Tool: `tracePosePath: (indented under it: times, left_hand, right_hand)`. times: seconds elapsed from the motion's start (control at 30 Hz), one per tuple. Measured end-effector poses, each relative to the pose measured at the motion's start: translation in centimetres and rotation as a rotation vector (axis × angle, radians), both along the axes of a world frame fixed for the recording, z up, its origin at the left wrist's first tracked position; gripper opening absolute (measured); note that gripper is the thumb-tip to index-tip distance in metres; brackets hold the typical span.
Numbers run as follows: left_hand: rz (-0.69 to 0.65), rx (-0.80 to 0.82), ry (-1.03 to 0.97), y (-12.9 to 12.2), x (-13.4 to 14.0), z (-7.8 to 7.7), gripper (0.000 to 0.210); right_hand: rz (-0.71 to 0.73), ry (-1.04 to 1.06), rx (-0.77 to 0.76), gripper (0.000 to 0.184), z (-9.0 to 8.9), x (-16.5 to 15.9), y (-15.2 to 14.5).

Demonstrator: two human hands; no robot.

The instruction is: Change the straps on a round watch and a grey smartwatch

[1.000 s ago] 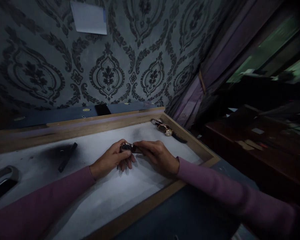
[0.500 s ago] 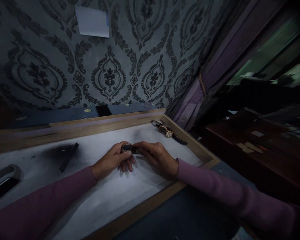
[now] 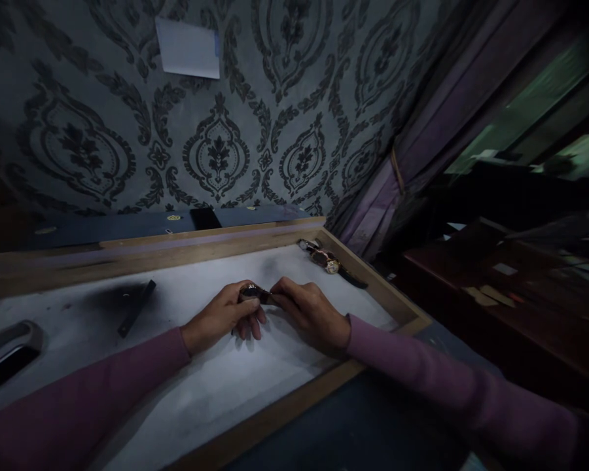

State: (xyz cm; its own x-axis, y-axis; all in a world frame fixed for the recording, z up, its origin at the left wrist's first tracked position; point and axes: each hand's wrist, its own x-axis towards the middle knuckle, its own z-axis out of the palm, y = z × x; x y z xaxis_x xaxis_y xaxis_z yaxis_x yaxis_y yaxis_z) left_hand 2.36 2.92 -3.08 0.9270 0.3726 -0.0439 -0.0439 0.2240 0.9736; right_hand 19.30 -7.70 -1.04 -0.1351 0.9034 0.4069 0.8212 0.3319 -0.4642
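Note:
A dark-faced wristwatch [image 3: 249, 292] is held over the white bottom of a wooden-framed tray [image 3: 196, 386]. My left hand [image 3: 226, 312] grips its case, thumb across the near edge and the other fingers curled beneath. With fingers pinched together, my right hand [image 3: 310, 313] has hold of the watch's dark strap on the right side. Much of the strap is hidden by the fingers. Several other watches [image 3: 332, 267] lie bunched in the tray's far right corner. Left of my hands rests a thin dark bar [image 3: 137, 309].
A grey banded device with a black screen [image 3: 10, 363] lies at the tray's left. Behind the tray, a black flat object [image 3: 205, 219] sits on the blue surface. The patterned wall bears a white paper [image 3: 189, 49]. A purple curtain [image 3: 380, 190] and a reddish table [image 3: 471, 281] stand right.
The watch has tilted so its face shows less. My right fingers have shifted slightly right along the strap, away from the case. The view has moved slightly.

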Motion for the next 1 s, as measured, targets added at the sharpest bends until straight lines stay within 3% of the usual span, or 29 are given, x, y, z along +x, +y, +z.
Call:
tracePosePath:
  times: [0.37, 0.6, 1.0]
  left_hand:
    - [0.025, 0.030, -0.025, -0.2, 0.1, -0.5, 0.028]
    - [0.084, 0.021, 0.012, -0.7, 0.3, 0.0, 0.027]
    - [0.146, 0.021, 0.019, -1.0, 0.4, 0.5, 0.024]
  right_hand:
    - [0.008, -0.027, -0.030, 0.018, 0.0, 0.0, -0.1]
    - [0.021, -0.031, -0.024, 0.017, -0.2, -0.1, 0.0]
    - [-0.110, -0.025, -0.076, 0.018, -0.1, -0.7, -0.1]
